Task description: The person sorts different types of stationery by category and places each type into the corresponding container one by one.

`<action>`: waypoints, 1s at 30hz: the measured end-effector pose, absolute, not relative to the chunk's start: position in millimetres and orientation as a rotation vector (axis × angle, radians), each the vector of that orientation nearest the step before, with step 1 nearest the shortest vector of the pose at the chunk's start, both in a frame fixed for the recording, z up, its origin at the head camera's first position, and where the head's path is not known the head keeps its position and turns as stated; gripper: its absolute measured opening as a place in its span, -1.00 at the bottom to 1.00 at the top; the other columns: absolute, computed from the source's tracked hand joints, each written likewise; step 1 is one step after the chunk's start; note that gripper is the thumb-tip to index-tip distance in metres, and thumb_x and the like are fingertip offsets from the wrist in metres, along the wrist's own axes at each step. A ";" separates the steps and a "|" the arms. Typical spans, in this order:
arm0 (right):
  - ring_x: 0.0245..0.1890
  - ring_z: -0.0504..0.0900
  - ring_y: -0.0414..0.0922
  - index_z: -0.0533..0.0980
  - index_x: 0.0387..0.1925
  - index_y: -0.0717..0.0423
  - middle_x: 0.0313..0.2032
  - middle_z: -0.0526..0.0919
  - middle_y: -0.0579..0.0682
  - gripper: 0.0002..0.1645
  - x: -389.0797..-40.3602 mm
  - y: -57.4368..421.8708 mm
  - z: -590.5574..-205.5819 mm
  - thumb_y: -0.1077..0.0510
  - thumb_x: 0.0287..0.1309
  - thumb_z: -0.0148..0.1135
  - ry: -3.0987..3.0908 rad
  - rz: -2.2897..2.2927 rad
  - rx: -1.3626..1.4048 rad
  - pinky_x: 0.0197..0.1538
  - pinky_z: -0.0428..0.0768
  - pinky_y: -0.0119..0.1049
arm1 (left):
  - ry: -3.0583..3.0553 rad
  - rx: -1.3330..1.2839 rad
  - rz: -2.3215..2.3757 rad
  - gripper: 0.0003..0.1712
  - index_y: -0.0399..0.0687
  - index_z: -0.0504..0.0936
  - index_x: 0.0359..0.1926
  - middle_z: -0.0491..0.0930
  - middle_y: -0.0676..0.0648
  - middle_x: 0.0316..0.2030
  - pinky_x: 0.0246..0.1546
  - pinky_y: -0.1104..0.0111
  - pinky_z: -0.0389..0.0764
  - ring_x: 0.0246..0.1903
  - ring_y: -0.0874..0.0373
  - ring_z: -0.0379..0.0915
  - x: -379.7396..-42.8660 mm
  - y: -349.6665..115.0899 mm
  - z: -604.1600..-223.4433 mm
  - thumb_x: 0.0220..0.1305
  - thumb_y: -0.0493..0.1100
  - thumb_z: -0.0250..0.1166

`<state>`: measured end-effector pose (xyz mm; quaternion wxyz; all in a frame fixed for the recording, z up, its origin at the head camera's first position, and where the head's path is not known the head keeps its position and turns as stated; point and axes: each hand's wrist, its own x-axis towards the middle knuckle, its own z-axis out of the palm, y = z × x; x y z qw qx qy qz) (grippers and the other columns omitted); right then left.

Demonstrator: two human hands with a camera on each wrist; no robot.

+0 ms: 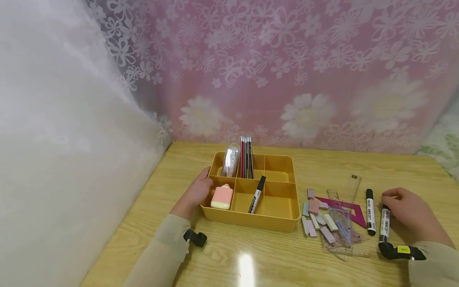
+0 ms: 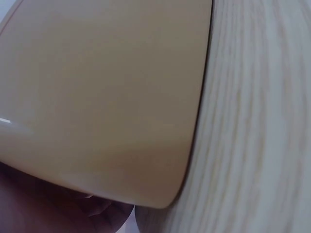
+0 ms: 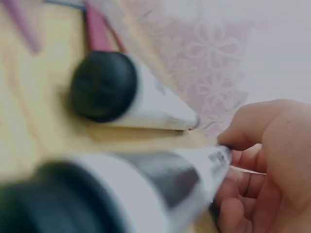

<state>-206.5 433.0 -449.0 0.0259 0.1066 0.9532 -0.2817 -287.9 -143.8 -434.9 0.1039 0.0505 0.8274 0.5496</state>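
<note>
On the wooden table (image 1: 283,259) sits a yellow box (image 1: 247,220) with 6 parts. The left hand (image 1: 199,190) holds the box's left side. The right hand (image 1: 410,209) pinches 1 marker (image 1: 385,226), just beside a second marker (image 1: 371,213).

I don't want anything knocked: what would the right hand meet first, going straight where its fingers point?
Beyond the held marker, the right hand would probably meet the loose marker first, just to the left; height is unclear, so it might pass over.
</note>
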 end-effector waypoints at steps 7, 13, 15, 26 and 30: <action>-0.48 0.52 -0.13 0.32 0.28 0.51 -0.31 0.58 0.05 -0.31 -202.5 424.7 -439.5 -0.07 0.57 -0.24 2.909 -1.290 0.484 -0.45 0.60 -0.30 | 2.429 0.145 1.615 -0.30 -0.06 0.06 0.59 0.19 -0.16 0.48 0.45 -0.09 0.01 0.42 -0.13 0.13 -288.2 -142.0 -433.1 0.47 -0.19 -0.16; -0.47 0.49 -0.19 0.49 0.05 -0.01 -0.35 0.50 -0.20 -0.68 -200.3 399.6 -412.9 -0.02 0.58 -0.14 2.857 -1.674 0.279 -0.41 0.60 -0.42 | 2.421 0.141 1.617 -0.31 -0.04 0.07 0.59 0.20 -0.15 0.48 0.45 -0.08 0.02 0.42 -0.11 0.13 -287.1 -140.0 -431.2 0.47 -0.17 -0.15; -0.46 0.49 -0.17 0.47 -0.01 -0.16 -0.32 0.50 -0.15 -0.81 -198.4 386.0 -402.0 0.01 0.57 -0.09 2.780 -1.836 0.126 -0.40 0.60 -0.43 | 2.417 0.149 1.625 -0.31 -0.05 0.08 0.59 0.20 -0.16 0.48 0.45 -0.09 0.03 0.42 -0.12 0.12 -287.4 -139.7 -430.6 0.48 -0.18 -0.15; -0.39 0.62 -0.10 0.46 0.11 0.11 -0.23 0.59 0.02 -0.72 -206.3 271.4 -352.5 0.06 0.52 0.06 2.667 -1.899 -0.286 -0.31 0.68 -0.32 | 2.411 0.144 1.636 -0.33 -0.07 0.08 0.58 0.21 -0.19 0.47 0.44 -0.11 0.02 0.40 -0.16 0.15 -286.4 -141.8 -429.6 0.50 -0.18 -0.17; -0.32 0.66 -0.10 0.44 0.14 0.15 -0.15 0.57 0.09 -0.60 -216.0 232.0 -343.4 -0.05 0.52 0.05 2.786 -1.736 -0.276 -0.27 0.68 -0.32 | 2.403 0.140 1.659 -0.33 -0.06 0.10 0.58 0.23 -0.19 0.46 0.44 -0.11 0.04 0.40 -0.16 0.16 -285.7 -143.0 -432.9 0.49 -0.18 -0.16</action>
